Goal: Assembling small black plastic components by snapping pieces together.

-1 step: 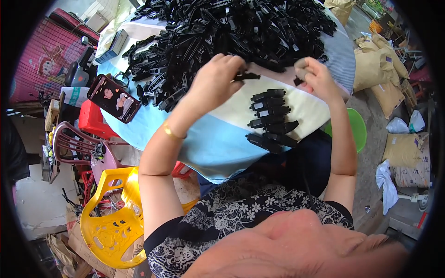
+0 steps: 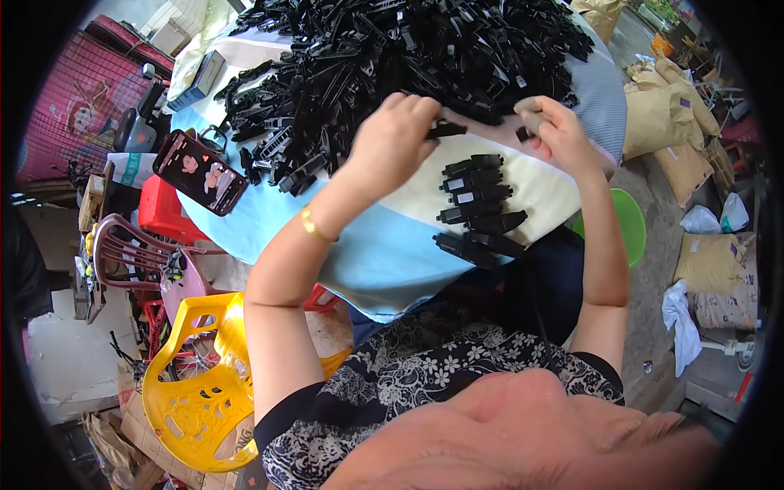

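My left hand (image 2: 395, 137), a gold bracelet on its wrist, is closed around a black plastic piece (image 2: 449, 129) whose end sticks out past the fingertips. To its right, my right hand (image 2: 559, 137) pinches a small black part (image 2: 523, 133); something grey covers one of its fingertips. A gap separates the two held pieces. Below them on the cloth lies a column of several black plastic housings (image 2: 476, 199), laid side by side. Just beyond my hands rises a big heap of loose black plastic parts (image 2: 408, 61).
A striped cloth (image 2: 367, 261) covers the round table. At the left lie a phone (image 2: 200, 173) with a lit screen and a blue box (image 2: 196, 80). A yellow chair (image 2: 196, 408) and a red stool (image 2: 167, 212) stand left; a green basin (image 2: 627, 229) and brown sacks (image 2: 661, 122) are right.
My left hand has shifted a little to the right with its black piece, closer to my right hand. My right hand has barely moved, its fingers slightly turned. The row of housings is unchanged.
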### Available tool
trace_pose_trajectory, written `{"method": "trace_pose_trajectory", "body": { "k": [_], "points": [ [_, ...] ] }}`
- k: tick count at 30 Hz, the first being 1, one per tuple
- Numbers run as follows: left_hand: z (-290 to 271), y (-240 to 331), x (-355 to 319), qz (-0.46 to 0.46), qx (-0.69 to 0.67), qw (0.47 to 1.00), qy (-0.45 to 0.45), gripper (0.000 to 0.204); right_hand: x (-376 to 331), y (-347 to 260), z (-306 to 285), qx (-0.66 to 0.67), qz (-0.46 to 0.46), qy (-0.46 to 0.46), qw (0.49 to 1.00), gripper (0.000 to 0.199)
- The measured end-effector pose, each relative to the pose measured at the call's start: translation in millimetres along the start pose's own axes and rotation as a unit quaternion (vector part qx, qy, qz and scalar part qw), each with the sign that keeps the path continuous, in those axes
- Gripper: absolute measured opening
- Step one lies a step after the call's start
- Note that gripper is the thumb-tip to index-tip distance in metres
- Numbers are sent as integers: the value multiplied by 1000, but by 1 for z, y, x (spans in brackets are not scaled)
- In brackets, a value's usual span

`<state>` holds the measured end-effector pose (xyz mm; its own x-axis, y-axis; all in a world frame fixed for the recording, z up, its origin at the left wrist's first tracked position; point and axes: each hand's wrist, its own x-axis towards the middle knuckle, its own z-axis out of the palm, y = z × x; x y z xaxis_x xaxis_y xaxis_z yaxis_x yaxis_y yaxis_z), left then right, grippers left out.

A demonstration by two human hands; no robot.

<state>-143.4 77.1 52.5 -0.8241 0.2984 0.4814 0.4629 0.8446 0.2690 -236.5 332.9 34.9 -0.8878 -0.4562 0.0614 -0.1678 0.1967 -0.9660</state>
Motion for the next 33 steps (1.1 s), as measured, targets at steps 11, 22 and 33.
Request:
{"method": "trace_pose_trajectory", "body": {
  "k": [11,22,33],
  "points": [
    [37,-10,6,118,-125,984,-43,27,6,10,32,-71,2,-106,992,26],
    [33,-5,-3,-15,-202,977,-72,22,-11,3,33,-282,-274,-48,918,17],
    [38,-5,-4,-51,-111,990,-77,21,-5,3,23,-276,-239,-74,928,17]
  ]
}}
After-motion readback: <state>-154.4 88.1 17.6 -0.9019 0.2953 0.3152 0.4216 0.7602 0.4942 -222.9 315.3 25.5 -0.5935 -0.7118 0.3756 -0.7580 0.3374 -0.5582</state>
